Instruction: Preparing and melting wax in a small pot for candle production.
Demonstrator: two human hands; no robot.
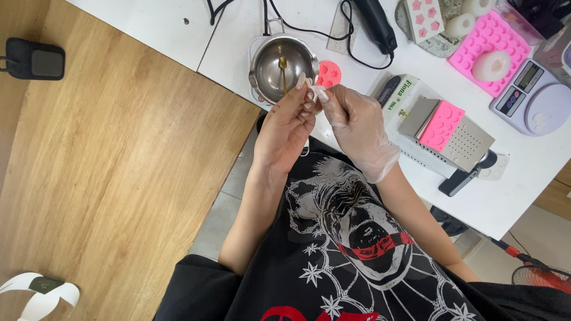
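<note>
My bare left hand [285, 128] and my right hand [357, 128], which wears a thin clear glove, meet fingertip to fingertip in front of my chest. Between them they pinch a small white piece [313, 92]; what it is cannot be told. Just beyond the fingers a steel pot [267, 74] stands at the white table's near edge with a gold spoon [284, 68] in it. A small pink flower mould [329, 74] lies right of the pot, partly hidden by my fingers.
On the white table [523, 190] to the right: a metal box holding a pink mould [443, 125], a digital scale [532, 92], a large pink mould [476, 44] with a white lump [491, 65], and a black corded tool [375, 24]. Wooden floor [107, 166] lies left.
</note>
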